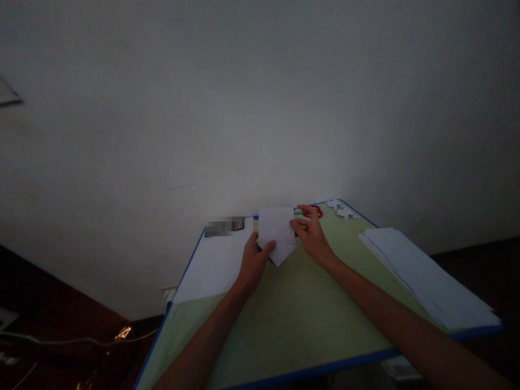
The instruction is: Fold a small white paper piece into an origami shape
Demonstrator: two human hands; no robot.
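Observation:
A folded piece of white paper is held up above the table, with a pointed lower end. My left hand grips its lower left part, thumb lying on the front face and the fingers partly hidden behind. At the paper's right edge, my right hand pinches it between thumb and fingers, with one finger raised. Just behind my right hand lie red-handled scissors, partly hidden by the hand and the paper.
The pale green table has a blue edge and stands against a grey wall. A white sheet lies at left, with a dark pixelated flat object at its far end. Paper scraps lie far right, near a paper stack.

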